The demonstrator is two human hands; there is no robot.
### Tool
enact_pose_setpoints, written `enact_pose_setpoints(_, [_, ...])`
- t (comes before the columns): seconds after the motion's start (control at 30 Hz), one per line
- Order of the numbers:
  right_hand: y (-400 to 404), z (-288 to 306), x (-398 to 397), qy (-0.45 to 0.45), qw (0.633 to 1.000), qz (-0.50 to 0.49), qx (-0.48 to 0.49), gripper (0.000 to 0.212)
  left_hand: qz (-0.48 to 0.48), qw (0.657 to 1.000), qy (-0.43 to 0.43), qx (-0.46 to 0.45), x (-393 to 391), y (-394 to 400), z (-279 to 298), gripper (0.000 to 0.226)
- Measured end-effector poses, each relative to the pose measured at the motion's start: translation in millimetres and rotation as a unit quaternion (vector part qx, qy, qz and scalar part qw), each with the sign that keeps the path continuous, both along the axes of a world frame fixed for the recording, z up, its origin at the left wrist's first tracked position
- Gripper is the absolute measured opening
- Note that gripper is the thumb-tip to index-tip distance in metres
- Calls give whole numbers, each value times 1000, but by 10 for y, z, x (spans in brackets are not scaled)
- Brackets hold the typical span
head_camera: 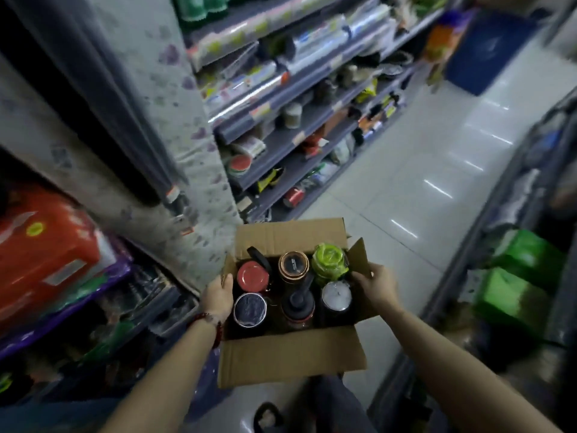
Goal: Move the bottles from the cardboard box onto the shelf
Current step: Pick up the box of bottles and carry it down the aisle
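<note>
An open cardboard box sits low in the aisle in front of me, its flaps spread. Several bottles stand upright inside, seen from above: a red-capped one, a copper-rimmed dark one, a green one, a dark-lidded one, a black spouted one and a white-capped one. My left hand grips the box's left wall. My right hand holds the right side flap. The shelf to the left is crowded with dark goods.
Orange and purple packs lie on the left shelf. Shelves of rolls and jars run along the aisle ahead. Green packs sit on the right rack. White tiled floor stretches ahead; a blue mat lies far off.
</note>
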State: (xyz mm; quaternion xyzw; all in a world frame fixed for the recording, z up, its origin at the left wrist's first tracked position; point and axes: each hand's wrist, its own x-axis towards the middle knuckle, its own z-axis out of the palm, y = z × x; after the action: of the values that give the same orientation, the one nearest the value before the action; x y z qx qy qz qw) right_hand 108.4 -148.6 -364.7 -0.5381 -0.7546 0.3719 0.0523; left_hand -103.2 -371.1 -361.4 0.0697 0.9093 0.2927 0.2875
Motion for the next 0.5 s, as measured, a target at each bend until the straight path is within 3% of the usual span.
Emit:
enact_pose_setpoints(0.17, [635, -23, 487, 21, 994, -108, -12, 23, -85, 996, 9, 14, 107, 1096, 203, 41])
enact_pose_setpoints(0.5, [2088, 318, 1177, 59, 975, -213, 5, 24, -213, 977, 23, 9, 401, 3153, 362, 46])
